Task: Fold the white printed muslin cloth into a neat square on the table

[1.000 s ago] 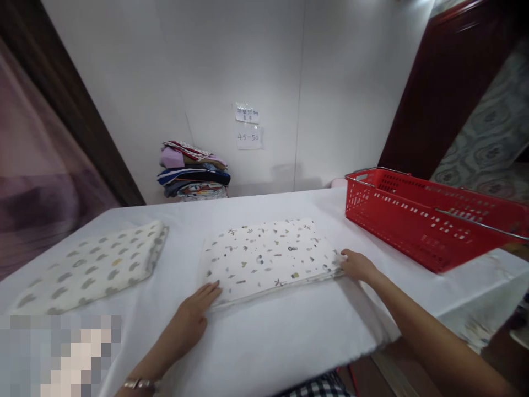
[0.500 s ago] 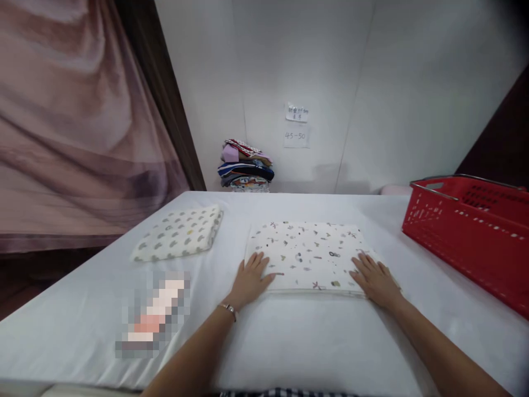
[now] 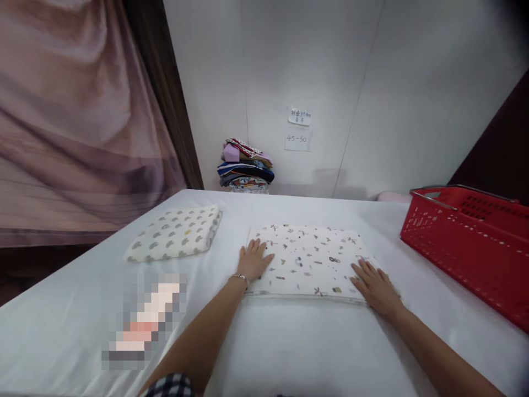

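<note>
White cloth, printed with small motifs and folded flat, lies under your hands, well in from the far edge of the table. Your left hand rests on its left side, fingers spread apart; your right hand lies on its right side, fingers slightly apart. Towards the table's far left corner is a spotted cloth. Right of your cloth stands a red basket.
</note>
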The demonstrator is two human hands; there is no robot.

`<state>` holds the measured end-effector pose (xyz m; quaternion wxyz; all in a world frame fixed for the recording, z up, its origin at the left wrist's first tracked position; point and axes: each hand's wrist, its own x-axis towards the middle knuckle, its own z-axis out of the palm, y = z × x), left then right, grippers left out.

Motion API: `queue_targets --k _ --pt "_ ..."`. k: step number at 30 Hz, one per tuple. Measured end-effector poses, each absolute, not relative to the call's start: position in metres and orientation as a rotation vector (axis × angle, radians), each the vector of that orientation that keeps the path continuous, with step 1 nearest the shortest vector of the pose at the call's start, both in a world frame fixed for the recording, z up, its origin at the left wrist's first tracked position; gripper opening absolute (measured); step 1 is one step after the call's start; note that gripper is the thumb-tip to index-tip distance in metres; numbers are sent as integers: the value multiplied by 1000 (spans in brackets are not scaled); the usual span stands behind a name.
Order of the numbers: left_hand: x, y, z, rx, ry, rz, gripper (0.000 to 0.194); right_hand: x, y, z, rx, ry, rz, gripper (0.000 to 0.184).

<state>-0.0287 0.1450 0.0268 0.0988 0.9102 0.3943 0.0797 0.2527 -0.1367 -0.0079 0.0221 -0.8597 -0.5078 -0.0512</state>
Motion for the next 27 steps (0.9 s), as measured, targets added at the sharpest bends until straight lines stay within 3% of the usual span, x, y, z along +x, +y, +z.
queue_targets --k 4,9,13,18,27 --pt "-33 154 17 2699 1166 209 66 254 -128 6 -2674 -1535 18 52" --pt "-11 156 44 2680 1186 -46 70 248 -80 37 -2548 -1577 27 60" --pt "33 162 61 2807 1049 66 71 237 -17 53 -2512 -1646 152 66" --pt "60 182 43 2836 1083 88 67 245 34 46 -2515 -1658 180 65" --pt "53 194 20 2800 1160 110 72 278 43 25 -2573 -1573 289 65"
